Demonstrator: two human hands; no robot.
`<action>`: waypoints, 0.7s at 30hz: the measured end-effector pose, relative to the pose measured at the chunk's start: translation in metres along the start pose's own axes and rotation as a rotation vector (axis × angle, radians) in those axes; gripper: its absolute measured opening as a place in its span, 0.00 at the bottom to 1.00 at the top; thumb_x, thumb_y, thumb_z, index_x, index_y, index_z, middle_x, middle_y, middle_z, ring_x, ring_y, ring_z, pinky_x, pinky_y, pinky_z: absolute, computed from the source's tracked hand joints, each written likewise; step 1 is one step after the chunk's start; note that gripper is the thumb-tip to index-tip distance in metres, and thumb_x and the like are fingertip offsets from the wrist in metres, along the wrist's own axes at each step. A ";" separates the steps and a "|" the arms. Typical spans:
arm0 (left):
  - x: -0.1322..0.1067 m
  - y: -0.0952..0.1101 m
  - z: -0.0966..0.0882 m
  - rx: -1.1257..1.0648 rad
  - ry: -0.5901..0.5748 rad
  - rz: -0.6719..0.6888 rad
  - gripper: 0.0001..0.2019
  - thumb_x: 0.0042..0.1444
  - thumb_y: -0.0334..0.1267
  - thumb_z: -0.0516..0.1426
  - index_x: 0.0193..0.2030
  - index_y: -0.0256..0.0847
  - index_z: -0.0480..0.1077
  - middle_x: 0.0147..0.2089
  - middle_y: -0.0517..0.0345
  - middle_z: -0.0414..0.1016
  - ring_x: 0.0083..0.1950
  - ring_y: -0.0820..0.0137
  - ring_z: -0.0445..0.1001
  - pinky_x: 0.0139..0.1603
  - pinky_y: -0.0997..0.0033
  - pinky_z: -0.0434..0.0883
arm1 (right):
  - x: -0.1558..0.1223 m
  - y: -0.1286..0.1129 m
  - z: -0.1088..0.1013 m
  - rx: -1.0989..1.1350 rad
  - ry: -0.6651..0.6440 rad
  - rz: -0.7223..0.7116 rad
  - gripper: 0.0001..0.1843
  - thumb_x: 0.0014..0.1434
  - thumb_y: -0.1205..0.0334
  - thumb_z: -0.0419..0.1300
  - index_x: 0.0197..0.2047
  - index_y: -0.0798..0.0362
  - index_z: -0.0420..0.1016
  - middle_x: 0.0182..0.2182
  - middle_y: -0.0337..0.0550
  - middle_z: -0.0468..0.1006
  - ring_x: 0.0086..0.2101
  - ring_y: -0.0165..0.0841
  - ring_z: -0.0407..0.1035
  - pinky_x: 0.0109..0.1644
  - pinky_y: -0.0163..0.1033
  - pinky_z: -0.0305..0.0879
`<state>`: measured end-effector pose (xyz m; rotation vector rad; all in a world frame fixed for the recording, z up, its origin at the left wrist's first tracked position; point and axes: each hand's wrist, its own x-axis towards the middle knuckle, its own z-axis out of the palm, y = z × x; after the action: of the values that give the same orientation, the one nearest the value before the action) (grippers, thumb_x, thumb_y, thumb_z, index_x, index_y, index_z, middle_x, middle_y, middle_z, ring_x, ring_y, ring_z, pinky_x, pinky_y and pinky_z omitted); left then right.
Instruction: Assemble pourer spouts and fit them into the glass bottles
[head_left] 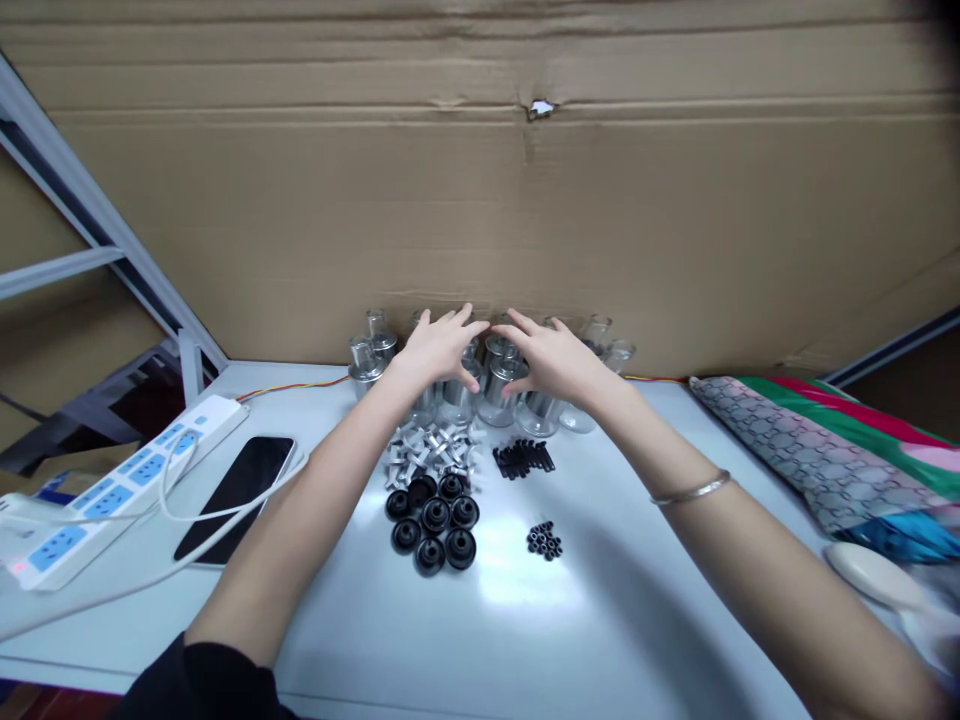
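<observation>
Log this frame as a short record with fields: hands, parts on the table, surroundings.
Left hand: open, fingers spread, over the glass-and-metal vessels; contact unclear
Right hand: open, over the same vessels; contact unclear
Nearer parts, left group: silver pieces, black round caps
Nearer parts, right group: small black strips, small black rings
Left side: phone, power strip
Right side: patterned bundle
Backdrop: cardboard

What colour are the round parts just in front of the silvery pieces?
The round parts are glossy black, seen best in the head view.
</observation>
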<state>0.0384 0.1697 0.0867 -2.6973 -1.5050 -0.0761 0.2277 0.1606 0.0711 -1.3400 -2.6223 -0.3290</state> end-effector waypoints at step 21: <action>-0.027 -0.045 -0.015 -0.004 -0.157 -0.143 0.58 0.37 0.50 0.70 0.71 0.44 0.43 0.73 0.37 0.35 0.71 0.39 0.47 0.64 0.30 0.46 | -0.024 0.063 -0.009 0.174 -0.065 0.423 0.43 0.59 0.31 0.38 0.63 0.55 0.64 0.64 0.55 0.63 0.61 0.53 0.59 0.63 0.56 0.58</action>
<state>-0.0145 0.1696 0.1012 -2.6504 -1.7401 0.1309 0.2932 0.1756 0.0808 -1.8089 -2.2674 0.0048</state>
